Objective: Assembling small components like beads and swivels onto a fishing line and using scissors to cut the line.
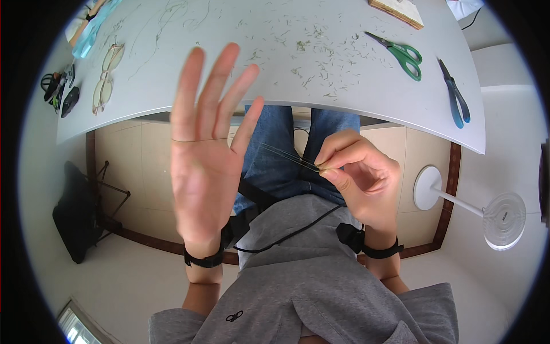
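My left hand [206, 172] is raised at the table's near edge, palm in view and fingers stretched apart. A thin dark strand crosses the palm at the base of the fingers and appears looped around the hand. From there, fine thread [282, 153] runs right in several strands over my lap. My right hand [369, 183] pinches those strands between thumb and forefinger. On the grey-white table [152, 83] beyond lie many short greenish clippings [312, 49]. Green-handled scissors [408, 60] rest right of them, with blue-handled pliers [455, 103] farther right.
Eyeglasses [104, 83] lie at the table's left, near small black items [70, 102]. Long loose strands and a wooden block [398, 12] are at the back. Another person's arm [80, 33] shows far left. A white fan [504, 221] stands right; a black folding chair [74, 212] stands left.
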A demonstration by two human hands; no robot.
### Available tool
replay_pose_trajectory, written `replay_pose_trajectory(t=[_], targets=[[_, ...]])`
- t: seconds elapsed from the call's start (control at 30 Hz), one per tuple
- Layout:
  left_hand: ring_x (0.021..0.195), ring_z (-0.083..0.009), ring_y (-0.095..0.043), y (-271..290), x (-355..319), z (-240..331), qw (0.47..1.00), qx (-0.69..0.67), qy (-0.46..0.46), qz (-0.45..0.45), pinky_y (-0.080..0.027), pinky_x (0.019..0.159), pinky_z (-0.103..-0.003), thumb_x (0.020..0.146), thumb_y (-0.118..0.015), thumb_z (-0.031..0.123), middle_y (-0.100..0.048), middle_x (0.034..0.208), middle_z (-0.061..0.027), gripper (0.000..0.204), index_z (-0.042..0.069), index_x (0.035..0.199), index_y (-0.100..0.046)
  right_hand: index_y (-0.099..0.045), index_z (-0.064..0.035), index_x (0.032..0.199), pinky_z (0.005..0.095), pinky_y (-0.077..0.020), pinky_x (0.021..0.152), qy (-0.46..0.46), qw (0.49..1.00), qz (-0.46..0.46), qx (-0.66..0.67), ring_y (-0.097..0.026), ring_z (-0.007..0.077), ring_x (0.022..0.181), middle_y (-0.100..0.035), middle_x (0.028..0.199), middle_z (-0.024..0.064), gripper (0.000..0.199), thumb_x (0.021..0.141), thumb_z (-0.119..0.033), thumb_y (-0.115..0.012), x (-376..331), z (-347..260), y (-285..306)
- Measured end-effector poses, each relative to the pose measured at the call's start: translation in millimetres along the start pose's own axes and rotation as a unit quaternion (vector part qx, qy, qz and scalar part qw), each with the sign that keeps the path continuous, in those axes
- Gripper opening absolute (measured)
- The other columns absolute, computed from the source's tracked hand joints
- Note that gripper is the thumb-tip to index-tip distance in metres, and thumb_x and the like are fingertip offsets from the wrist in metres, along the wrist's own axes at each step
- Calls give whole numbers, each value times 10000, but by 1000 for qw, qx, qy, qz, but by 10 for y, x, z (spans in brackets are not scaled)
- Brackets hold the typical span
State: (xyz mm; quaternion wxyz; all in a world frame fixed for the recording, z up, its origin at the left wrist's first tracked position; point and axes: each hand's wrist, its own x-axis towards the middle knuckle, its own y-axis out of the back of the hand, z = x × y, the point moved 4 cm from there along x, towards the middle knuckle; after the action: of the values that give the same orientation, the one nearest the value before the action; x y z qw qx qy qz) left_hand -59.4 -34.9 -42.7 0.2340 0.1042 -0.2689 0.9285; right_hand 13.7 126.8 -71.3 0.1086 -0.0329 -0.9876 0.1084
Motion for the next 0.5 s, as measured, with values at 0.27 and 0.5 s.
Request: replay_pose_trajectory(t=[0.27, 0.5], targets=[[597, -68, -565, -179, -283, -266, 940, 256, 202, -95, -389, 536, -209, 888, -511, 55, -625, 734, -77, 154, -27, 1015, -541, -583, 22, 826, 264, -470, 706, 8, 999, -15, -48, -565, 166, 801, -580, 882, 126, 159, 730, 148, -604, 15, -103, 4], [540, -35, -535, -206, -294, -295, 948, 161, 254, -102, -331, 462, -174, 883, -517, 28, -562, 595, -9, 89, -12, 870, -595, -578, 23, 812, 265, -502, 703, -3, 999, -38, -20, -577, 163, 781, -589, 860, 127, 137, 740, 136, -605, 26, -106, 24]])
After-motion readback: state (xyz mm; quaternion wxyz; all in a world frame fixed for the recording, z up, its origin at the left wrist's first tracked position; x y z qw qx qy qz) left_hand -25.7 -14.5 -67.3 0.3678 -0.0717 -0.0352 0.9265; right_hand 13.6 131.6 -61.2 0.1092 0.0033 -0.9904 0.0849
